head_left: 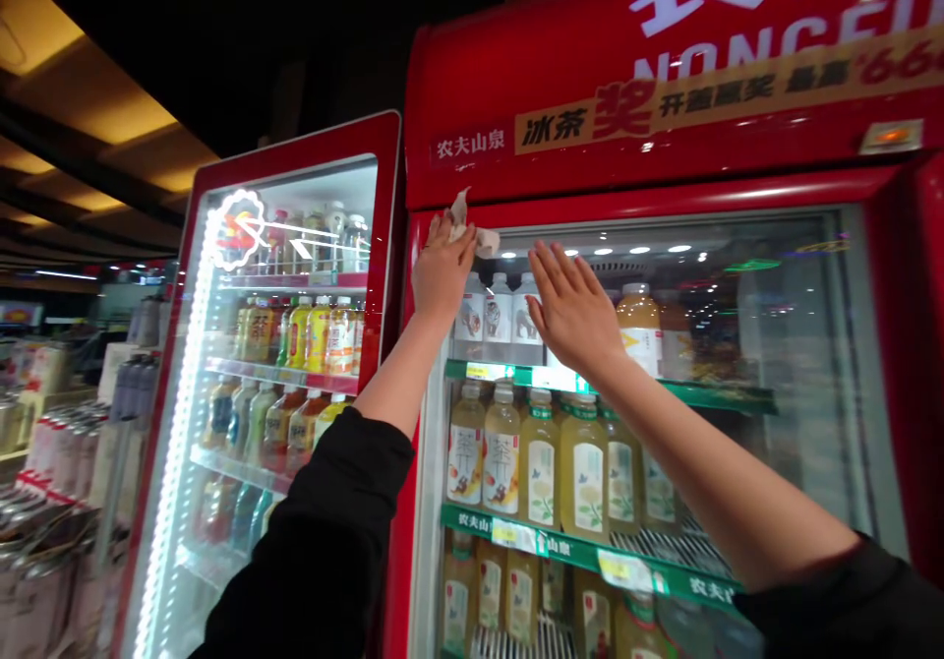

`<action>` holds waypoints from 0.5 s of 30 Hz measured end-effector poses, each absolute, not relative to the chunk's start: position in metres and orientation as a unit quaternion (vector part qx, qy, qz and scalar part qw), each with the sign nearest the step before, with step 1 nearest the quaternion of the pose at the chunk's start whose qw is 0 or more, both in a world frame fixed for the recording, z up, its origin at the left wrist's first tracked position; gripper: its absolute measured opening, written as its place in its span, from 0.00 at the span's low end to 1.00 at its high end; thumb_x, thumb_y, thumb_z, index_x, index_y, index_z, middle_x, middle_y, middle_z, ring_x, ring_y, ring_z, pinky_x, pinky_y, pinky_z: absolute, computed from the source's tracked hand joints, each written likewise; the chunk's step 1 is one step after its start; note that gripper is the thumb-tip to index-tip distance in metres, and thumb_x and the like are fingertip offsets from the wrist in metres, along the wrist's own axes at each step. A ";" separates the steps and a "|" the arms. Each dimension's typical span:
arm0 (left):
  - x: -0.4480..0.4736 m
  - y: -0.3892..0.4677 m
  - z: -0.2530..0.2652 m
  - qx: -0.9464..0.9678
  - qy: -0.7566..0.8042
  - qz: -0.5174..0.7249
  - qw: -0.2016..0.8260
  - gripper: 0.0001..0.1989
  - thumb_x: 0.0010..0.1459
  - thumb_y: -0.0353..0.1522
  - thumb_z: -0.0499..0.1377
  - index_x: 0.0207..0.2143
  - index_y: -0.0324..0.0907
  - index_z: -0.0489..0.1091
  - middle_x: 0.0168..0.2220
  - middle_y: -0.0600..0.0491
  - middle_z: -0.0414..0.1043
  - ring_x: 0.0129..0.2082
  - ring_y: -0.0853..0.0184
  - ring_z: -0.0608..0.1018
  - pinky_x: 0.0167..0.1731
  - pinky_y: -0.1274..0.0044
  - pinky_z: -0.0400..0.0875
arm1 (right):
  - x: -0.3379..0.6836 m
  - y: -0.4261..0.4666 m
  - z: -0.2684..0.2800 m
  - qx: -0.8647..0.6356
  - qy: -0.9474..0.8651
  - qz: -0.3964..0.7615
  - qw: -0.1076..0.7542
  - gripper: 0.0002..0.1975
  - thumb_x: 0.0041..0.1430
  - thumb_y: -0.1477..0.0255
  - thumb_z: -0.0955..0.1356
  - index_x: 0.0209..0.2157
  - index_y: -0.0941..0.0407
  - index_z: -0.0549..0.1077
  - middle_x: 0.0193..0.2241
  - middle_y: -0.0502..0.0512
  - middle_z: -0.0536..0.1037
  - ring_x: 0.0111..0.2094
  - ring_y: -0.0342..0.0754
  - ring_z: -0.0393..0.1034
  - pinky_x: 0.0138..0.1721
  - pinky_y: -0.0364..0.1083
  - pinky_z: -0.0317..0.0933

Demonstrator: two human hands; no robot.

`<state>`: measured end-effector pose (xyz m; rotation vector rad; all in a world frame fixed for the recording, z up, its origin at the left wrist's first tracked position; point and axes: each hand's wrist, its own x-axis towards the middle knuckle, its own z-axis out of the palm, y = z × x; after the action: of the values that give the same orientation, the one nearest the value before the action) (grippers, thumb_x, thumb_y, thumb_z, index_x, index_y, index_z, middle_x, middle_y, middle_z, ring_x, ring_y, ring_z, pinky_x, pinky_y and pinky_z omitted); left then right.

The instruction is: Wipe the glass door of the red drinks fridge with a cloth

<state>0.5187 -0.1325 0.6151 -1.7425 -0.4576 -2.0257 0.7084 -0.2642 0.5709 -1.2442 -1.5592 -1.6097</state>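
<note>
My left hand (443,270) presses a crumpled whitish wipe (487,242) against the upper left corner of a red drinks fridge's door frame. Part of the wipe sticks up above the fingers; the rest is hidden under them. My right hand (573,305) is raised in front of the door glass (767,295), fingers stretched and close together, with nothing in it. Whether its palm touches the glass I cannot tell. Behind the glass stand white-labelled bottles (500,310) on the top shelf and yellowish tea bottles (582,467) lower down.
A second lit fridge (390,246) with a red frame and rows of bottles stands to the left. Over the door runs a red header (472,79) with white lettering and a promotional strip (550,131). Shelves of goods (66,452) fill the far left.
</note>
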 end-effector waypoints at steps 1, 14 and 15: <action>0.515 -0.131 0.611 -0.627 -0.164 -0.731 0.211 0.17 0.77 0.31 0.59 0.62 0.49 0.81 0.70 0.49 0.77 0.74 0.54 0.74 0.73 0.58 0.75 | 0.708 -0.264 0.571 -0.463 -0.584 -0.601 0.288 0.36 0.81 0.63 0.55 0.83 0.55 0.43 0.82 0.60 0.56 0.82 0.63 0.50 0.81 0.70 0.49; 0.521 -0.129 0.623 -0.640 -0.124 -0.720 0.240 0.19 0.80 0.27 0.52 0.65 0.44 0.77 0.72 0.50 0.75 0.75 0.60 0.73 0.76 0.62 0.70 | 0.704 -0.263 0.569 -0.466 -0.583 -0.598 0.293 0.35 0.80 0.66 0.55 0.83 0.57 0.46 0.82 0.60 0.58 0.82 0.60 0.50 0.81 0.68 0.52; 0.521 -0.129 0.619 -0.627 -0.134 -0.732 0.229 0.20 0.80 0.27 0.52 0.65 0.43 0.77 0.71 0.49 0.76 0.74 0.60 0.74 0.76 0.61 0.70 | 0.704 -0.263 0.569 -0.467 -0.583 -0.597 0.294 0.35 0.80 0.66 0.55 0.83 0.56 0.46 0.82 0.59 0.57 0.82 0.60 0.50 0.81 0.68 0.52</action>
<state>0.5211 -0.1286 0.6189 -1.7266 -0.3699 -2.0151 0.7038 -0.2628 0.5693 -1.2427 -1.5512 -1.5896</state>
